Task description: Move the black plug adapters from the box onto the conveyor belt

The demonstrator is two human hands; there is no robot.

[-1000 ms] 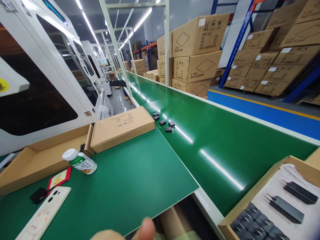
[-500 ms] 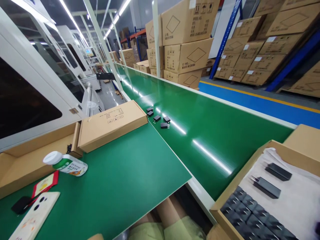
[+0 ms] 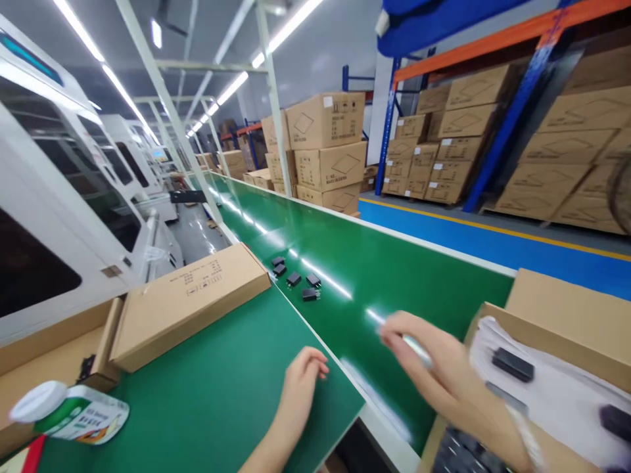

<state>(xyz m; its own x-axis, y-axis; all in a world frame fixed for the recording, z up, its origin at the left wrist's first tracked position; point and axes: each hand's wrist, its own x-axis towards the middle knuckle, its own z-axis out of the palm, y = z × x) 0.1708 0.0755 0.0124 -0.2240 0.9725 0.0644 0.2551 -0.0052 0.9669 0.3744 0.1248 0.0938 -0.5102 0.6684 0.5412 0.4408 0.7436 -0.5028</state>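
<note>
My left hand (image 3: 302,382) is above the green tabletop near its right edge, its fingers loosely curled and slightly apart with nothing visible in them. Over the conveyor belt is my right hand (image 3: 444,364), blurred by motion. Its thumb and fingers reach left with a gap between them, and I see nothing held. Several black plug adapters (image 3: 309,294) with metal prongs lie on the belt ahead of both hands. Under my right forearm sits an open carton (image 3: 486,312) with white lining. A black adapter (image 3: 513,364) lies on the lining; packed adapters (image 3: 463,453) are partly hidden below the wrist.
A closed flat carton (image 3: 192,302) rests on the green table (image 3: 211,394), beside an open carton (image 3: 44,355) and a white-and-green bottle (image 3: 73,414). The belt (image 3: 394,263) runs into the distance. Stacked boxes (image 3: 330,167) and racking (image 3: 486,157) stand beyond; white machines (image 3: 54,217) are left.
Both my hands have come into view, the left over the table and the right over the belt. The view has tilted up. The adapters on the belt keep their arrangement.
</note>
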